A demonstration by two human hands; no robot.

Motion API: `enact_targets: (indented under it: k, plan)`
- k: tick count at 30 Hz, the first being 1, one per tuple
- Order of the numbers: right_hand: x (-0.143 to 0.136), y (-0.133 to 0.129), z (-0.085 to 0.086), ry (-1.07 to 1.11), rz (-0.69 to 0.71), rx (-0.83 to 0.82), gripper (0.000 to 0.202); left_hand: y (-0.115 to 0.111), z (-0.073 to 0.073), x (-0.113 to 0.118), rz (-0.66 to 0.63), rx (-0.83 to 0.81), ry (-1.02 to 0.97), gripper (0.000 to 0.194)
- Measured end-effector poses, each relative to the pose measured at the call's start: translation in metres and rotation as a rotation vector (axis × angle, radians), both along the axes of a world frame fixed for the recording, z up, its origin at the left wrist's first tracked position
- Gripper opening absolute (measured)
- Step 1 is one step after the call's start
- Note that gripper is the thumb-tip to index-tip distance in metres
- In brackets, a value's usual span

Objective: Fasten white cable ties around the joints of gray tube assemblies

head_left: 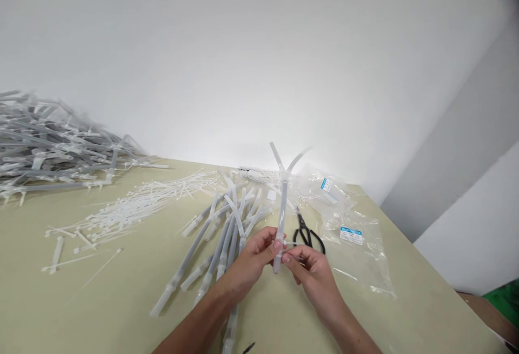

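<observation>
My left hand (263,250) is closed around the lower part of a Y-shaped translucent tube assembly (283,202), held upright with its two short branches at the top. At the tube's lower end, my right hand (310,267) is closed with thumb and finger on a thin white cable tie (292,243) that sits at the tube. How tightly the tie is looped cannot be made out. Just behind my right hand lie black-handled scissors (307,232). Left of my hands, several similar tube assemblies (219,243) lie in a bundle.
Loose white cable ties (138,208) are spread over the table (121,300) at left. A big heap of tube assemblies (52,143) rises at the far left against the wall (259,62). Two transparent plastic bags (363,259) with blue-and-white labels lie at right.
</observation>
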State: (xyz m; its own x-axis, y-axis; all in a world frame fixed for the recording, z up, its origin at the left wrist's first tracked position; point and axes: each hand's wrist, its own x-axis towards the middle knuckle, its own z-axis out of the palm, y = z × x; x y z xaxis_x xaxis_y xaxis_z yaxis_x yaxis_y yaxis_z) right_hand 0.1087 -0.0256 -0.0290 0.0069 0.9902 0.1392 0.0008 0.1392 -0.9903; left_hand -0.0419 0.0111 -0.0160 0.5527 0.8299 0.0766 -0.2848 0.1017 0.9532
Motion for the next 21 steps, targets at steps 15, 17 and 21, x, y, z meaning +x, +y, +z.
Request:
enact_targets:
  k: [15,17,21]
  plan:
    - [0.003,0.005,-0.013,0.136,-0.069,-0.188,0.029,0.008,-0.012,0.003,0.144,0.239,0.158,0.029]
    - [0.002,0.003,-0.012,0.089,-0.093,-0.162,0.028,0.008,-0.015,0.003,0.165,0.255,0.179,0.029]
    - [-0.002,0.001,-0.014,0.038,-0.131,-0.113,0.025,0.009,-0.018,0.003,0.171,0.260,0.175,0.027]
